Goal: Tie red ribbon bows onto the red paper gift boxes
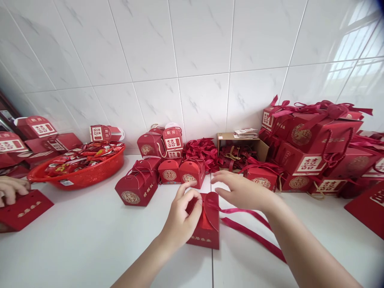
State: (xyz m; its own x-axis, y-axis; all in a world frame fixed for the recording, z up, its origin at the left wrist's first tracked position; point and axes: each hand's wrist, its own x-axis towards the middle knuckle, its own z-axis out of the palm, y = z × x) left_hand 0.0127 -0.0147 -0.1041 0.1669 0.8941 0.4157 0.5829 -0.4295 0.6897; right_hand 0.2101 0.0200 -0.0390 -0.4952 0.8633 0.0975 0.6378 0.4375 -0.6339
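Observation:
A red gift box stands upright on the white table, a dark red ribbon trailing from its top toward the right in two strands. At the box's upper left, my left hand is closed, thumb and fingers pinched at the top edge; whatever lies between the fingertips is hidden. My right hand hovers just above and right of the box, its fingers apart and holding nothing.
Finished-looking red boxes stand behind. An orange basket of wrapped packets is at left, near another person's hand. Loose ribbons, an open cardboard box and stacked ribboned boxes line the wall.

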